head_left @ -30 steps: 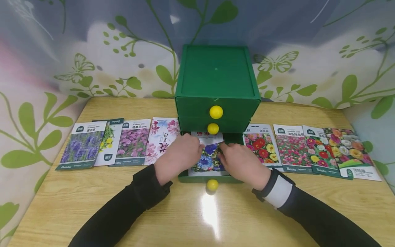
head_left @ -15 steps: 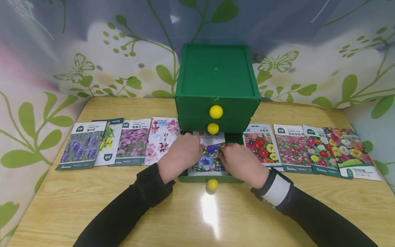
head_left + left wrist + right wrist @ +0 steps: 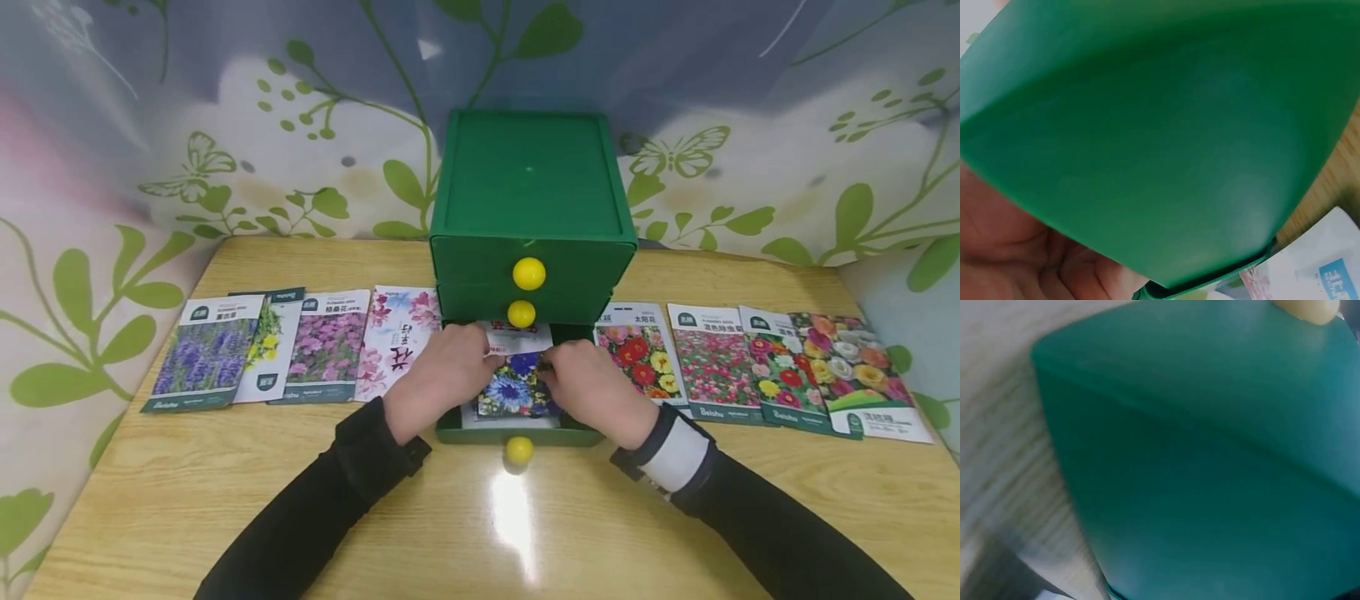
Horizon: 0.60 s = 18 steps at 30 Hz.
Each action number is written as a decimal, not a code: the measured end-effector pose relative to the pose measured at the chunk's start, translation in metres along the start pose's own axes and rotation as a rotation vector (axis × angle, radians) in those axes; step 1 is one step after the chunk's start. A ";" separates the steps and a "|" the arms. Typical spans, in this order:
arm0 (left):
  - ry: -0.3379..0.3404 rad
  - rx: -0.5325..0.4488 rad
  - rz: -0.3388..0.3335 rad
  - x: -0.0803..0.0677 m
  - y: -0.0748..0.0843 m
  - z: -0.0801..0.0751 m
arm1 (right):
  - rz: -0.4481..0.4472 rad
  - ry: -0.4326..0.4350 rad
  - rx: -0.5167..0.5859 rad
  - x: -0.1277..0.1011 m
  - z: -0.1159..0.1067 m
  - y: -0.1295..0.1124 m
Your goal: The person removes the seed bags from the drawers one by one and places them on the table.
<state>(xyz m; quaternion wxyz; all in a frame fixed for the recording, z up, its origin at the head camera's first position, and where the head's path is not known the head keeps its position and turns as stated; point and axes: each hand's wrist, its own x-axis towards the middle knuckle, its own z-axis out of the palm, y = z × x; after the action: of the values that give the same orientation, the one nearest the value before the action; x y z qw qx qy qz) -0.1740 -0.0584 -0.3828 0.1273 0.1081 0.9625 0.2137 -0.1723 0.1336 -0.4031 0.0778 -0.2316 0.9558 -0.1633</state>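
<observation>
In the head view, a seed packet with blue flowers [image 3: 512, 392] lies in the pulled-out bottom drawer [image 3: 487, 437] of a small green cabinet [image 3: 528, 179]. My left hand [image 3: 450, 362] pinches its left side, the thumb reaching over the print. At the opposite side, my right hand [image 3: 596, 387] grips the edge with curled fingers. Behind it, a second packet with a white top [image 3: 517, 338] shows between the hands. The left wrist view has green cabinet plastic [image 3: 1179, 150] beside my palm. Green drawer plastic [image 3: 1191, 500] fills most of the right wrist view, hiding the fingers.
Several seed packets lie fanned on each side, among them a lavender one [image 3: 202, 357] at left and a rose one [image 3: 858, 367] at right. Yellow knobs [image 3: 529, 273] stick out of the drawer fronts. A leaf-patterned cloth [image 3: 292, 142] backs the wooden table [image 3: 315, 492].
The blue-flower packet has shifted slightly right in the drawer and now sits a little askew, with a white edge showing below it. Both hands have moved slightly with it.
</observation>
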 end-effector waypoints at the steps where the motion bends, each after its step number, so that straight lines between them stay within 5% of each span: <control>1: 0.005 -0.009 0.002 0.000 -0.001 0.000 | 0.007 0.008 0.021 0.000 0.000 0.001; 10: 0.068 -0.129 0.026 -0.002 -0.012 -0.004 | 0.034 0.059 0.216 -0.007 -0.008 0.009; 18: -0.027 -0.351 0.052 -0.016 -0.030 -0.006 | 0.035 0.017 0.345 -0.025 -0.020 0.004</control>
<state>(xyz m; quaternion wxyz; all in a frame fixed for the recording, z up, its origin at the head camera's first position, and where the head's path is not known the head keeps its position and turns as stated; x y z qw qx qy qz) -0.1650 -0.0916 -0.3870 0.1518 0.1119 0.9055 0.3802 -0.1565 0.1543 -0.3840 0.1112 -0.1967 0.9182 -0.3253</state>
